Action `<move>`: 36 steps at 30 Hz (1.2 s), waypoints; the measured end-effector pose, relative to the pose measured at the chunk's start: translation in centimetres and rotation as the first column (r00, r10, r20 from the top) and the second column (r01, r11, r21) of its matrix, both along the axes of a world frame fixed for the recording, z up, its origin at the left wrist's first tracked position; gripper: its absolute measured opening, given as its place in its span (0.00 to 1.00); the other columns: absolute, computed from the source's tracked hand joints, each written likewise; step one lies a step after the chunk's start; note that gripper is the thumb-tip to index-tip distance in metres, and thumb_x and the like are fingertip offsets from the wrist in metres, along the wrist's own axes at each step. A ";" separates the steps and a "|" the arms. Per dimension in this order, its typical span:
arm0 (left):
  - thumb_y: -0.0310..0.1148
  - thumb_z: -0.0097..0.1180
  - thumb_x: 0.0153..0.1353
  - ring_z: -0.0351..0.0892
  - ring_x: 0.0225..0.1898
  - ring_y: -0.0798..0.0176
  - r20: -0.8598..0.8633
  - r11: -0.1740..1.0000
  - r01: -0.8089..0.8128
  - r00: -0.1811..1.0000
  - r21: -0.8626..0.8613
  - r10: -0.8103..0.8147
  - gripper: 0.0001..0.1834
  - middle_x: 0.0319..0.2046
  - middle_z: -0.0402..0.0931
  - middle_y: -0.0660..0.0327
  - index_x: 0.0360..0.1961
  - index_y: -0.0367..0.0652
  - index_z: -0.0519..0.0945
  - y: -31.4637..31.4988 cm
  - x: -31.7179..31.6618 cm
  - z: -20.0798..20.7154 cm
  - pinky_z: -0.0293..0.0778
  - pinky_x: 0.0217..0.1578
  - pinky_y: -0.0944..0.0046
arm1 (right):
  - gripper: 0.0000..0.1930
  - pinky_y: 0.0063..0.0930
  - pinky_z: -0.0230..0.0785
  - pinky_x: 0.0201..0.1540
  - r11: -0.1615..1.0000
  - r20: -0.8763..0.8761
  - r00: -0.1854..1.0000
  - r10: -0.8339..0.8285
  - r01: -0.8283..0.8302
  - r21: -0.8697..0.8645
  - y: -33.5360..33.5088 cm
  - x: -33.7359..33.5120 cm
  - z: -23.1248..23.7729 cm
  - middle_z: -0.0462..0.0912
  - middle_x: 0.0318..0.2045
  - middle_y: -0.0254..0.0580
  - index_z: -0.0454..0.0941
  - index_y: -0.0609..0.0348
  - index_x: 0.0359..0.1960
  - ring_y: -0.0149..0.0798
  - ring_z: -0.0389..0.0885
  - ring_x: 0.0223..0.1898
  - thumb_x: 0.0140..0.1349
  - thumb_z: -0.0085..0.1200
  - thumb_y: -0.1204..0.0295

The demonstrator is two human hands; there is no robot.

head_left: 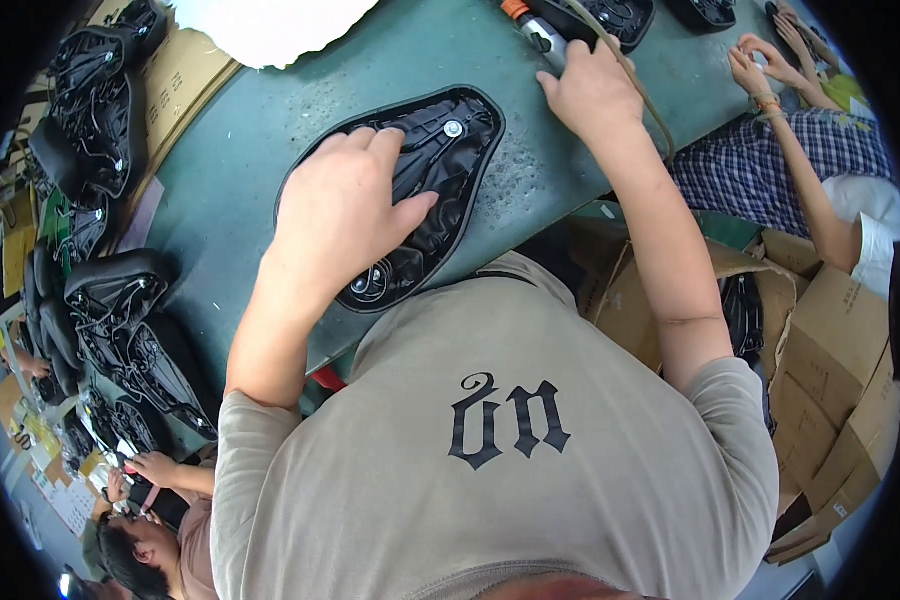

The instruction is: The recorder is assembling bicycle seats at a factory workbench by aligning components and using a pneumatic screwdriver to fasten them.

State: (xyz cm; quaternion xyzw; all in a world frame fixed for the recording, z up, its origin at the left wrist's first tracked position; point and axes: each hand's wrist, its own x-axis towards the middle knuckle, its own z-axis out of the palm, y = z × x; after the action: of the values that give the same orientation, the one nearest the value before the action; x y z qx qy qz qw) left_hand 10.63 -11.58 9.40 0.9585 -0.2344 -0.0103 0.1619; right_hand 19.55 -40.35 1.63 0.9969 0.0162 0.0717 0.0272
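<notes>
A black bicycle saddle [440, 225] lies upside down on the green tabletop in front of me, its hollow underside with folded cover edges facing up. A silver bolt head [454, 129] shows near its far end, and a round metal part [372, 282] near its close end. My left hand [345, 195] is laid over the saddle's left side, fingers bent onto the underside and thumb apart. Farther right, my right hand [598, 95] is wrapped round a silver power screwdriver [545, 42] with an orange end, away from the saddle. The tool's far end is partly hidden.
A cable or hose [635, 75] runs past my right hand. More saddles [135, 330] are piled at the left beside cardboard [185, 75]. A white sheet [275, 30] lies at the back. Cardboard boxes [820, 350] stand at my right. Co-workers' hands [760, 65] are at right and lower left.
</notes>
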 end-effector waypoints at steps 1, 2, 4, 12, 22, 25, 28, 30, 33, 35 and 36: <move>0.42 0.70 0.55 0.86 0.39 0.46 0.001 1.000 -0.013 1.000 -0.015 0.013 0.27 0.39 0.85 0.52 0.53 0.38 0.83 0.6 0.0 -0.2 0.81 0.42 0.52 | 0.24 0.53 0.80 0.52 1.000 -0.009 1.000 -0.014 0.014 -0.026 -0.1 0.2 -0.3 0.77 0.51 0.59 0.79 0.63 0.51 0.61 0.84 0.51 0.65 0.65 0.54; 0.42 0.70 0.55 0.86 0.39 0.46 0.003 0.999 -0.028 1.000 -0.018 0.028 0.27 0.39 0.85 0.52 0.53 0.38 0.83 0.7 0.0 -0.3 0.81 0.42 0.52 | 0.24 0.53 0.81 0.50 0.998 -0.017 0.999 -0.030 0.029 -0.053 -0.2 0.4 -0.4 0.76 0.50 0.57 0.80 0.64 0.52 0.61 0.85 0.47 0.65 0.65 0.56; 0.43 0.69 0.55 0.85 0.40 0.46 -0.166 0.996 -0.083 0.983 -0.020 0.079 0.27 0.39 0.86 0.53 0.53 0.39 0.82 0.6 0.0 -0.6 0.81 0.43 0.52 | 0.24 0.53 0.79 0.52 0.999 -0.107 0.994 -0.034 0.038 0.030 -0.4 0.6 -0.3 0.76 0.48 0.57 0.80 0.65 0.52 0.61 0.84 0.51 0.67 0.63 0.56; 0.45 0.66 0.56 0.86 0.36 0.48 -0.031 0.996 -0.085 0.996 -0.028 0.084 0.20 0.30 0.83 0.54 0.37 0.38 0.78 0.9 -0.8 -2.2 0.82 0.37 0.50 | 0.20 0.36 0.72 0.45 0.418 0.055 0.990 0.133 -0.106 0.902 -1.6 -2.3 5.9 0.82 0.41 0.41 0.78 0.67 0.53 0.41 0.79 0.41 0.72 0.59 0.61; 0.46 0.66 0.55 0.86 0.36 0.47 -0.052 0.993 -0.104 0.993 -0.054 0.101 0.21 0.30 0.83 0.53 0.35 0.38 0.78 0.7 -0.8 -2.1 0.82 0.36 0.50 | 0.26 0.44 0.74 0.45 -0.562 0.647 0.605 0.465 -0.362 0.743 4.7 -1.7 10.1 0.75 0.61 0.69 0.69 0.64 0.66 0.41 0.80 0.38 0.64 0.50 0.76; 0.46 0.66 0.55 0.86 0.36 0.48 -0.044 0.992 -0.118 0.992 -0.047 0.116 0.21 0.29 0.83 0.53 0.35 0.38 0.78 0.7 -0.9 -2.2 0.82 0.37 0.50 | 0.22 0.43 0.76 0.42 -0.481 0.596 0.622 0.509 -0.369 0.795 6.3 -1.6 9.3 0.76 0.57 0.68 0.67 0.67 0.62 0.41 0.81 0.34 0.65 0.49 0.80; 0.45 0.66 0.55 0.86 0.41 0.48 -0.141 0.990 -0.140 0.980 0.019 0.141 0.25 0.37 0.86 0.55 0.49 0.38 0.83 0.8 -0.7 -1.6 0.82 0.40 0.50 | 0.19 0.42 0.76 0.40 -0.389 0.541 0.673 0.504 -0.382 0.838 7.3 -1.7 8.2 0.77 0.52 0.65 0.66 0.67 0.58 0.40 0.80 0.30 0.66 0.49 0.82; 0.45 0.66 0.55 0.86 0.39 0.47 -0.185 0.992 -0.129 0.974 0.016 0.130 0.23 0.35 0.85 0.54 0.44 0.38 0.82 0.9 -0.6 -1.4 0.82 0.39 0.50 | 0.18 0.41 0.76 0.40 -0.383 0.505 0.676 0.537 -0.339 0.860 7.8 -1.8 7.7 0.77 0.49 0.62 0.66 0.66 0.58 0.40 0.81 0.31 0.66 0.50 0.83; 0.45 0.66 0.55 0.86 0.37 0.48 -0.130 0.993 -0.112 0.986 -0.040 0.106 0.20 0.31 0.84 0.52 0.35 0.37 0.80 1.0 -0.7 -1.6 0.83 0.38 0.51 | 0.18 0.42 0.76 0.40 -0.316 0.446 0.734 0.513 -0.321 0.893 7.9 -2.4 8.0 0.77 0.49 0.62 0.67 0.67 0.57 0.41 0.81 0.30 0.66 0.51 0.82; 0.45 0.66 0.55 0.86 0.37 0.48 -0.124 0.991 -0.125 0.985 -0.056 0.117 0.19 0.32 0.84 0.52 0.35 0.37 0.80 1.2 -0.8 -1.8 0.83 0.38 0.51 | 0.19 0.33 0.79 0.36 -0.325 0.442 0.785 0.434 -0.321 0.890 8.1 -2.2 8.1 0.80 0.46 0.61 0.68 0.67 0.56 0.41 0.83 0.28 0.62 0.52 0.86; 0.44 0.66 0.55 0.87 0.37 0.48 -0.113 0.991 -0.119 0.987 -0.067 0.111 0.19 0.32 0.84 0.52 0.35 0.37 0.81 1.3 -0.8 -1.9 0.83 0.38 0.51 | 0.19 0.33 0.79 0.36 -0.325 0.437 0.780 0.448 -0.313 0.893 8.2 -2.0 8.2 0.80 0.46 0.61 0.68 0.67 0.56 0.41 0.83 0.28 0.62 0.52 0.86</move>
State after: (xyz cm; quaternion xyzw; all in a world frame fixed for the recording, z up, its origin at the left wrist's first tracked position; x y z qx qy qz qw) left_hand 9.81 -10.31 7.48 0.9619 -0.1694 -0.0449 0.2097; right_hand 17.52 -32.12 9.85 0.5958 0.2847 0.0173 -0.7508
